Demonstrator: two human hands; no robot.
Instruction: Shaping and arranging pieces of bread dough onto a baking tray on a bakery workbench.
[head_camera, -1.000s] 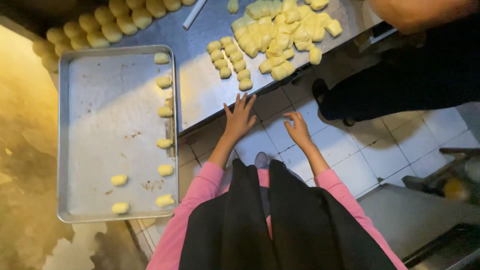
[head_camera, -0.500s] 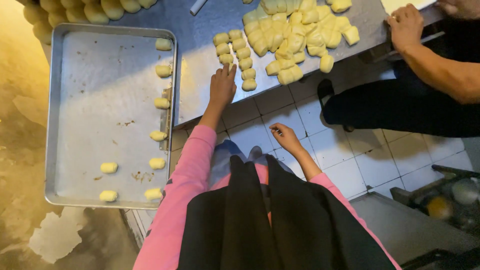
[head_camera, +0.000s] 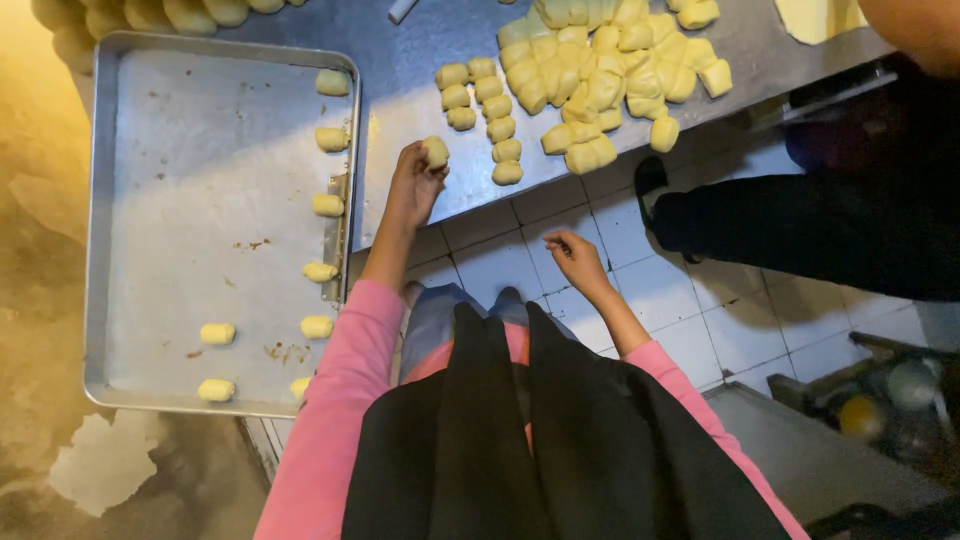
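Observation:
My left hand (head_camera: 412, 185) holds a small pale dough piece (head_camera: 435, 151) over the steel table (head_camera: 405, 80), between the metal baking tray (head_camera: 160, 150) and two short rows of dough pieces (head_camera: 480, 105). My right hand (head_camera: 575, 258) hangs lower, over the tiled floor, fingers loosely curled with nothing in it. The tray carries several dough pieces along its right edge (head_camera: 330, 139) and near its bottom corner (head_camera: 217, 333).
A large heap of cut dough pieces (head_camera: 610, 70) lies at the table's far right. More dough balls (head_camera: 190, 12) sit beyond the tray. Another person in dark trousers (head_camera: 830, 220) stands at the right on the white floor tiles (head_camera: 660, 290).
My left hand reached up onto the table and took hold of a dough piece. My right hand dropped back toward my body. The other person's hand left the view.

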